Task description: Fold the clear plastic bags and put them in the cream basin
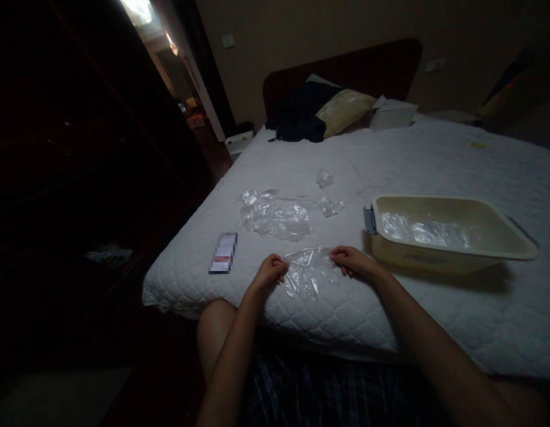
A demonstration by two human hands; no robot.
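Observation:
I hold a clear plastic bag (307,271) stretched between both hands just above the white quilted bed (390,320). My left hand (270,271) pinches its left top corner. My right hand (351,262) pinches its right top corner, and the bag hangs crumpled between them. A pile of more clear plastic bags (275,214) lies on the bed just beyond my hands. Two small crumpled plastic pieces, one (324,177) farther back and one (330,206) closer, lie past the pile.
A beige plastic tub (501,248) with clear plastic inside sits on the bed to the right. A small flat pack (223,252) lies to the left. Pillows (343,110), dark clothing (299,115) and a white box (393,114) rest by the headboard. Left of the bed is dark floor.

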